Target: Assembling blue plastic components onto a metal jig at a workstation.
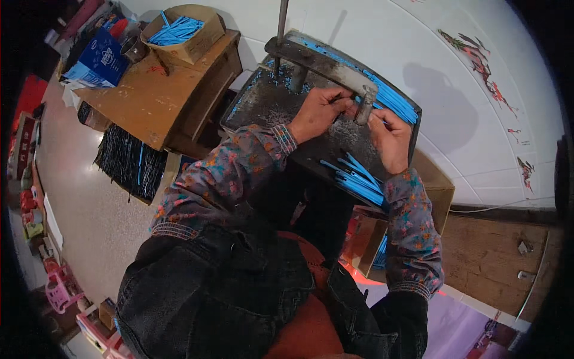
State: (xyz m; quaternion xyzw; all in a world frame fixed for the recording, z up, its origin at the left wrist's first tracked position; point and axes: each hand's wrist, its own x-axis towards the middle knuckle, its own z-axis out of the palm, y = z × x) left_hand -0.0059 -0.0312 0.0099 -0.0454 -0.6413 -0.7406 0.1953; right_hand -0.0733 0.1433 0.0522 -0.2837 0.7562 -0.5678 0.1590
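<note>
Blue strips (391,100) lie along the worktop's (254,105) far edge, right of upper centre, with a bundle (360,181) at its near edge. Left hand (317,115) and right hand (391,139) flank the metal head (365,105), fingers bent; whether either grips a strip, I cannot tell. Strips look light, slick and springy, probably best pinched singly near an end.

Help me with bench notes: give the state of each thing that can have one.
Left hand, fingers bent, hold unclear
Right hand, fingers bent, hold unclear
Front blue strips, loosely piled
Wall-side blue strips, lying side by side
Cardboard box, open, blue strips inside
Black strips, bunched together
</note>
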